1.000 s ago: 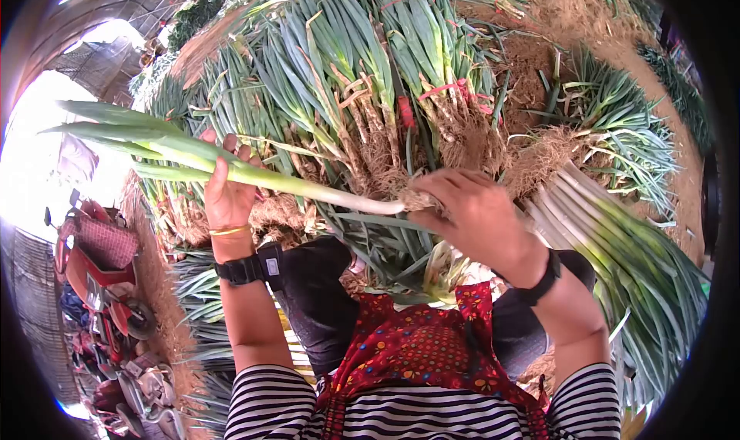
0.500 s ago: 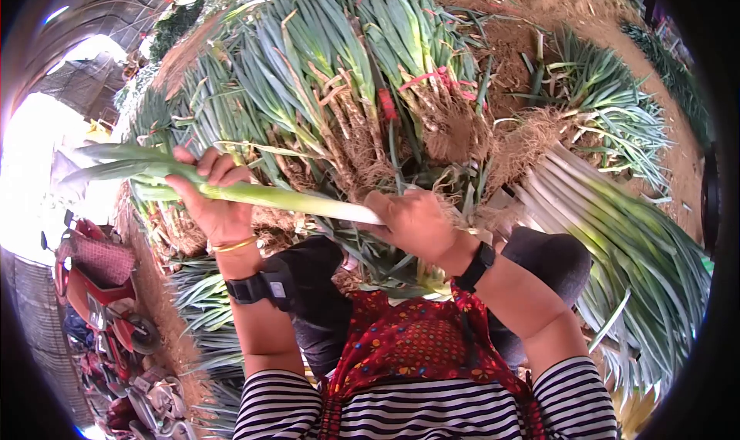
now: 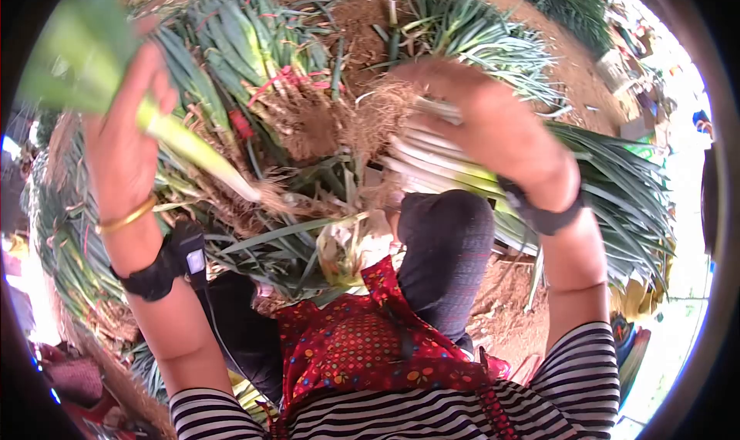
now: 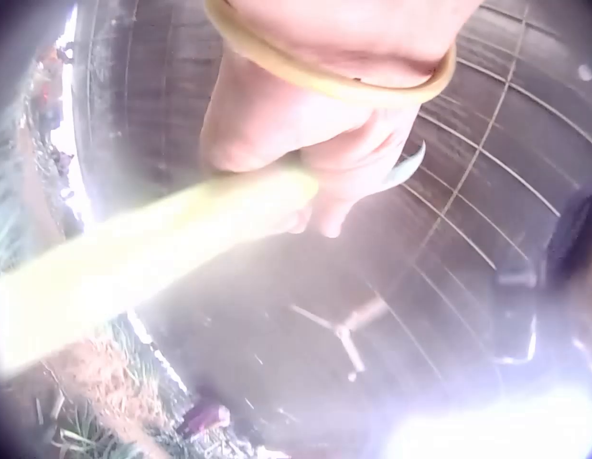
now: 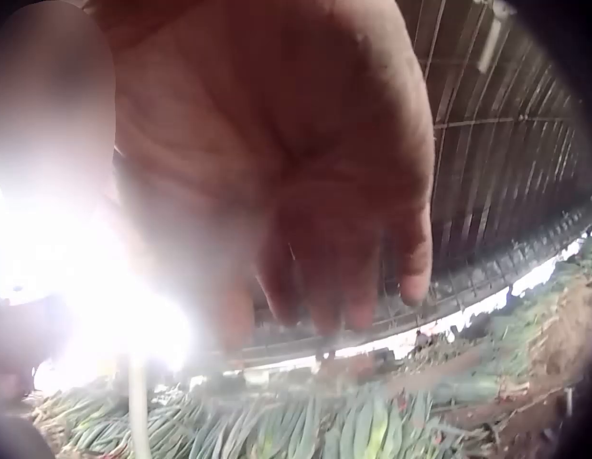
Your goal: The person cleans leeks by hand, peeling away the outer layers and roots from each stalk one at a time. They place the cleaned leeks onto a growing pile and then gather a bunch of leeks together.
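At the upper left of the head view, my left hand [image 3: 127, 143] grips a single large green onion [image 3: 196, 151]. Its leafy top is blurred above the hand, and its white root end slants down to the right. The left wrist view shows the pale stalk [image 4: 152, 253] passing through that hand [image 4: 305, 143], washed out by glare. My right hand [image 3: 489, 124], blurred by motion, is over the root end of a pile of cleaned green onions [image 3: 439, 162]. In the right wrist view the right hand's palm [image 5: 286, 143] faces the camera, fingers extended, holding nothing.
Red-tied bundles of unpeeled green onions [image 3: 239, 47] stand at the back left. Another loose heap [image 3: 478, 39] lies behind the right hand. Stripped leaves [image 3: 270, 251] cover the ground before the seated person's knees [image 3: 447, 239]. Bare soil [image 3: 509, 293] shows at the right.
The right hand has left the white end of the held green onion and moved right over the pile. The left hand still grips its onion, now farther left and higher; the view has turned right.
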The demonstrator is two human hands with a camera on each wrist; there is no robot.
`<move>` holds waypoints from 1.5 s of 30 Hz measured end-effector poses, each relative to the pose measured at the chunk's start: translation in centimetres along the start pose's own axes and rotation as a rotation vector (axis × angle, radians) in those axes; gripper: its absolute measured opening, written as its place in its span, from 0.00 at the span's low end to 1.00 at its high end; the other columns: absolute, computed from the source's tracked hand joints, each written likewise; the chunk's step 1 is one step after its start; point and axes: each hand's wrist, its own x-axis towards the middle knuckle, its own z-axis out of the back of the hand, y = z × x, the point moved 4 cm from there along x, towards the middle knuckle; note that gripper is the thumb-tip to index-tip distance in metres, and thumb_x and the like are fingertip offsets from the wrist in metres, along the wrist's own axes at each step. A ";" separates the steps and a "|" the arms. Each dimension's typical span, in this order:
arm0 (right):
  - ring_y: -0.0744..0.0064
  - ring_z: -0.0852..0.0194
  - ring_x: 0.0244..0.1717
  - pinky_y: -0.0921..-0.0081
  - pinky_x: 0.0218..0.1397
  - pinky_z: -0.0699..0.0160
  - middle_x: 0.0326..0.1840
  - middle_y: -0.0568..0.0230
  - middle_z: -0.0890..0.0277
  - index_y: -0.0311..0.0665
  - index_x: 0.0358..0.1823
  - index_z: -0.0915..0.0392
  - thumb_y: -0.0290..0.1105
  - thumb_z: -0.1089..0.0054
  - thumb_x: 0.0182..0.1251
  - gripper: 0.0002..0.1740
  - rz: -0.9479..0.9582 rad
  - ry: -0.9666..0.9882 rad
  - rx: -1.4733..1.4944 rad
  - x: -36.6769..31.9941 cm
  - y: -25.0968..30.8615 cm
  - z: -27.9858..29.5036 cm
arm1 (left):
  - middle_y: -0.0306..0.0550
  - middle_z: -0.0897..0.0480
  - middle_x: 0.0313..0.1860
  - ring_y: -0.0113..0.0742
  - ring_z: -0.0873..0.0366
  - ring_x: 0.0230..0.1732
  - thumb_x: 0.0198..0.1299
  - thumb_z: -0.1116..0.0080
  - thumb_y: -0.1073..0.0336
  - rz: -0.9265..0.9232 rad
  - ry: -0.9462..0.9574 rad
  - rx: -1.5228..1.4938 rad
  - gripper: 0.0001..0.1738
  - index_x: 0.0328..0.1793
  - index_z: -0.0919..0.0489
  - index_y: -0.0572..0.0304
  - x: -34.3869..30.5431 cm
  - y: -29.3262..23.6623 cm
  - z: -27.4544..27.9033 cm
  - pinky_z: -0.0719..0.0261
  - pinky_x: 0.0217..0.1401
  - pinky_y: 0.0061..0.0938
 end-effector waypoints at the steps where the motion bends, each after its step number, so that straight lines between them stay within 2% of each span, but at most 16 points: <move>1: 0.62 0.27 0.55 0.70 0.60 0.30 0.53 0.57 0.25 0.38 0.56 0.27 0.27 0.38 0.56 0.23 -0.001 -0.088 -0.030 0.0 0.5 3.3 | 0.37 0.26 0.33 0.24 0.33 0.28 0.62 0.44 0.64 0.017 0.026 0.134 0.18 0.53 0.27 0.69 1.2 0.2 -2.6 0.36 0.30 0.19; 5: 0.59 0.30 0.57 0.68 0.63 0.35 0.56 0.59 0.27 0.40 0.53 0.25 0.27 0.36 0.52 0.24 -0.063 -0.220 -0.134 -1.3 2.6 11.8 | 0.43 0.21 0.32 0.34 0.24 0.31 0.53 0.36 0.54 -0.378 0.129 0.477 0.26 0.52 0.26 0.63 3.9 1.9 -14.3 0.28 0.34 0.29; 6: 0.64 0.21 0.47 0.68 0.55 0.25 0.43 0.52 0.20 0.28 0.48 0.26 0.28 0.31 0.49 0.24 0.312 -0.315 -0.207 -1.1 2.4 12.6 | 0.47 0.21 0.34 0.42 0.23 0.33 0.52 0.36 0.55 -0.483 0.141 0.540 0.25 0.51 0.26 0.63 3.8 2.6 -17.0 0.26 0.36 0.33; 7: 0.64 0.21 0.47 0.68 0.55 0.25 0.43 0.52 0.20 0.28 0.48 0.26 0.28 0.31 0.49 0.24 0.305 -0.310 -0.231 -0.5 0.7 12.9 | 0.52 0.20 0.35 0.49 0.21 0.35 0.51 0.36 0.56 -0.589 0.148 0.601 0.24 0.49 0.26 0.63 3.5 3.0 -19.7 0.25 0.38 0.38; 9: 0.59 0.33 0.58 0.63 0.52 0.29 0.49 0.61 0.25 0.41 0.47 0.20 0.30 0.28 0.30 0.32 0.675 -0.337 -0.716 -1.2 -0.8 12.4 | 0.55 0.21 0.39 0.54 0.22 0.40 0.48 0.36 0.60 -0.449 0.262 0.648 0.22 0.46 0.27 0.63 2.2 4.2 -24.3 0.24 0.40 0.40; 10: 0.59 0.33 0.58 0.63 0.52 0.29 0.49 0.61 0.25 0.41 0.47 0.20 0.30 0.28 0.30 0.32 0.665 -0.323 -0.730 -2.3 -1.0 12.0 | 0.54 0.22 0.40 0.53 0.23 0.42 0.46 0.36 0.62 -0.452 0.328 0.653 0.22 0.47 0.29 0.62 1.3 4.2 -26.0 0.23 0.41 0.39; 12: 0.56 0.40 0.64 0.64 0.67 0.45 0.59 0.56 0.32 0.46 0.65 0.37 0.30 0.30 0.41 0.43 -0.037 0.082 -0.636 -4.6 -4.1 10.0 | 0.51 0.25 0.45 0.49 0.24 0.46 0.41 0.34 0.68 -0.492 0.439 0.678 0.28 0.50 0.32 0.59 -0.4 5.3 -29.5 0.21 0.41 0.35; 14: 0.55 0.35 0.59 0.62 0.63 0.39 0.57 0.54 0.31 0.49 0.68 0.42 0.33 0.29 0.39 0.49 -0.284 0.290 -0.581 -7.3 -9.6 8.7 | 0.49 0.25 0.45 0.47 0.24 0.46 0.40 0.33 0.69 -0.508 0.508 0.708 0.29 0.51 0.32 0.58 -0.8 6.4 -31.8 0.20 0.40 0.34; 16: 0.52 0.30 0.53 0.61 0.58 0.33 0.53 0.52 0.29 0.49 0.66 0.39 0.33 0.30 0.40 0.45 -0.441 0.266 -0.384 -10.3 -13.2 8.6 | 0.44 0.28 0.46 0.42 0.27 0.50 0.39 0.32 0.69 -0.461 0.645 0.783 0.29 0.51 0.31 0.53 -1.0 7.3 -33.8 0.22 0.45 0.32; 19: 0.53 0.28 0.49 0.62 0.54 0.29 0.51 0.54 0.27 0.48 0.62 0.34 0.32 0.32 0.42 0.39 -0.561 0.326 -0.188 -13.0 -17.1 8.4 | 0.42 0.28 0.44 0.42 0.30 0.49 0.39 0.31 0.67 -0.653 0.501 0.677 0.30 0.51 0.31 0.51 -1.2 8.9 -36.2 0.28 0.51 0.33; 24: 0.58 0.26 0.46 0.64 0.50 0.27 0.43 0.61 0.25 0.47 0.54 0.28 0.34 0.32 0.45 0.30 -0.618 0.175 -0.514 -14.7 -20.1 10.9 | 0.43 0.30 0.46 0.42 0.33 0.47 0.42 0.33 0.59 -0.681 0.412 0.599 0.26 0.49 0.28 0.49 -3.4 12.7 -38.0 0.35 0.53 0.34; 27: 0.58 0.26 0.46 0.65 0.50 0.28 0.43 0.61 0.26 0.48 0.56 0.29 0.33 0.28 0.40 0.35 -0.693 0.286 -0.584 -15.9 -22.0 12.0 | 0.46 0.32 0.57 0.43 0.34 0.57 0.56 0.42 0.57 -0.450 0.840 0.629 0.23 0.55 0.30 0.57 -6.3 17.8 -40.4 0.35 0.59 0.39; 30: 0.57 0.28 0.47 0.64 0.52 0.30 0.44 0.60 0.27 0.51 0.59 0.31 0.32 0.27 0.37 0.40 -0.699 0.318 -0.499 -16.7 -23.5 11.0 | 0.55 0.44 0.71 0.50 0.41 0.67 0.64 0.54 0.54 -0.237 1.014 0.788 0.33 0.71 0.45 0.62 -9.3 23.0 -41.8 0.40 0.67 0.43; 33: 0.56 0.30 0.50 0.62 0.55 0.32 0.46 0.59 0.28 0.53 0.61 0.32 0.37 0.27 0.39 0.41 -0.725 0.399 -0.443 -16.5 -24.2 9.3 | 0.57 0.39 0.67 0.51 0.39 0.65 0.64 0.54 0.54 0.022 1.236 0.619 0.34 0.72 0.48 0.60 -10.8 24.9 -42.4 0.36 0.64 0.42; 41: 0.49 0.30 0.49 0.61 0.55 0.34 0.47 0.54 0.29 0.55 0.63 0.34 0.46 0.31 0.46 0.39 -0.607 0.584 -0.381 -19.0 -28.2 2.5 | 0.61 0.38 0.65 0.57 0.39 0.63 0.58 0.46 0.61 -0.106 1.021 0.560 0.38 0.72 0.49 0.59 -12.7 24.1 -41.0 0.40 0.64 0.47; 45: 0.49 0.30 0.49 0.61 0.54 0.33 0.47 0.51 0.28 0.55 0.64 0.35 0.44 0.32 0.47 0.39 -0.715 0.707 -0.202 -19.5 -29.4 2.1 | 0.61 0.40 0.66 0.58 0.40 0.65 0.58 0.46 0.61 -0.069 1.039 0.547 0.38 0.72 0.49 0.59 -12.6 24.1 -41.1 0.40 0.64 0.49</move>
